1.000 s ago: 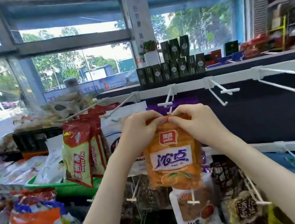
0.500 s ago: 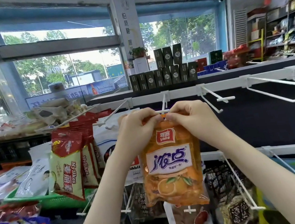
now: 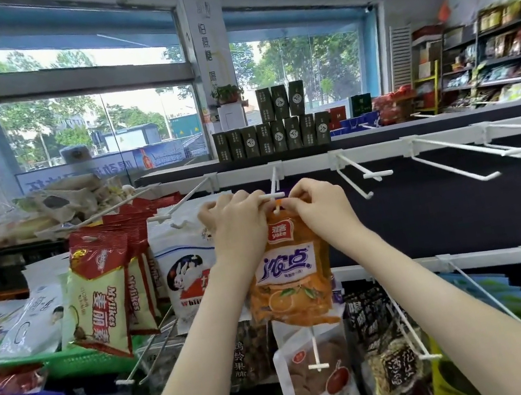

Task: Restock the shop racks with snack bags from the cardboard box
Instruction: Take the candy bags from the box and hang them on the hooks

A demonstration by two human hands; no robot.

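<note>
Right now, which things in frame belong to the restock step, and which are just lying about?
In the job:
- orange snack bag, top edge pinched by left hand and right hand
- white rack hook it is held up to

Lying about:
- red Mylikes bags
- white rabbit bag
- dark green boxes on top of the rack
- green basket
</note>
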